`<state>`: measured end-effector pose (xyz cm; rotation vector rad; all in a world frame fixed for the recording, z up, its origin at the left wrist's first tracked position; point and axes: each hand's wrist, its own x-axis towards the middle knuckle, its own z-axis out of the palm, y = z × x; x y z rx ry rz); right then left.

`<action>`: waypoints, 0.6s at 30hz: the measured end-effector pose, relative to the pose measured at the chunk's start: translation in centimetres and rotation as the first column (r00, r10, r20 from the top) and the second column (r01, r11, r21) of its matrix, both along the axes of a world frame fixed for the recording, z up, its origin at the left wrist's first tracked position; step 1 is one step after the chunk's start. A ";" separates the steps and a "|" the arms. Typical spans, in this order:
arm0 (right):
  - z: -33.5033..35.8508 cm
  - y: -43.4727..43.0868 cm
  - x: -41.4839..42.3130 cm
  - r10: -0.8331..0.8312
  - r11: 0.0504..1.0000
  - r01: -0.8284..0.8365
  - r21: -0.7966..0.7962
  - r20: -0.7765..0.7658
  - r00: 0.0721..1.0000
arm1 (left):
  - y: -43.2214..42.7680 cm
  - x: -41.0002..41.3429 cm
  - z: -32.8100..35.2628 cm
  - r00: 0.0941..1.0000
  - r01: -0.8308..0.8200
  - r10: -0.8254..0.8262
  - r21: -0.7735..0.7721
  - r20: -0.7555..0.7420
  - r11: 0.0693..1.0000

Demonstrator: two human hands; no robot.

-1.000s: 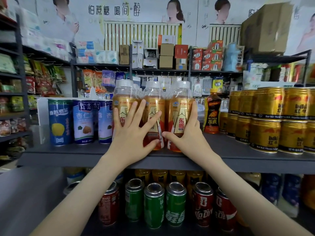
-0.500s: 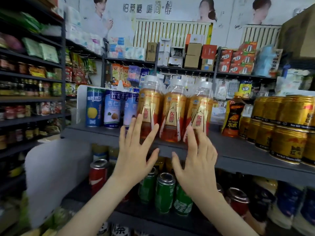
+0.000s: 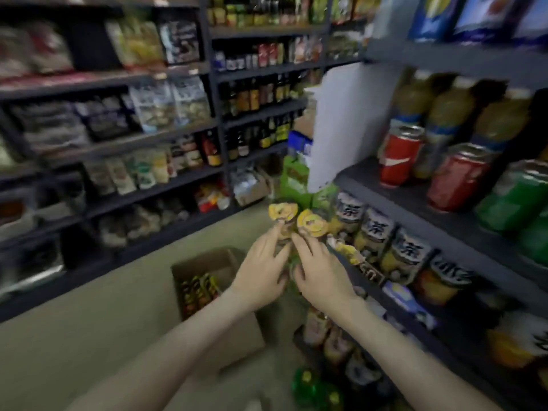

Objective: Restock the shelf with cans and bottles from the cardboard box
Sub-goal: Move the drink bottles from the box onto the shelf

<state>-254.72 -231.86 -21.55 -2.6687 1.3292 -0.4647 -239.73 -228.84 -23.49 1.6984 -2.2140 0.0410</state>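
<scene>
The view is blurred. The open cardboard box [image 3: 204,264] sits on the floor below my hands, with several dark bottles with yellow and red labels [image 3: 199,289] upright inside. My left hand [image 3: 261,269] and my right hand [image 3: 321,274] hang side by side in mid-air above the box's right edge, fingers spread and holding nothing. The grey drinks shelf [image 3: 415,200] runs along the right, with red cans [image 3: 400,157], a green can [image 3: 516,197] and yellow-labelled tea bottles [image 3: 376,232] on a lower tier.
Two yellow-topped packets [image 3: 296,218] and green packs [image 3: 293,176] hang at the shelf end just beyond my fingertips. A white panel [image 3: 347,120] closes that end. Dark shelves of snacks and bottles [image 3: 148,120] line the left. Beige floor [image 3: 89,321] surrounds the box.
The view has swung left and down, from the top shelf to the floor and box. Both hands have left the orange bottles and dropped away from the shelf, empty.
</scene>
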 end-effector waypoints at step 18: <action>-31.6 -14.8 35.3 0.314 0.692 0.053 0.720 -0.366 0.876 | -2.9 37.0 -32.1 0.869 -0.460 0.428 0.720 0.247 0.519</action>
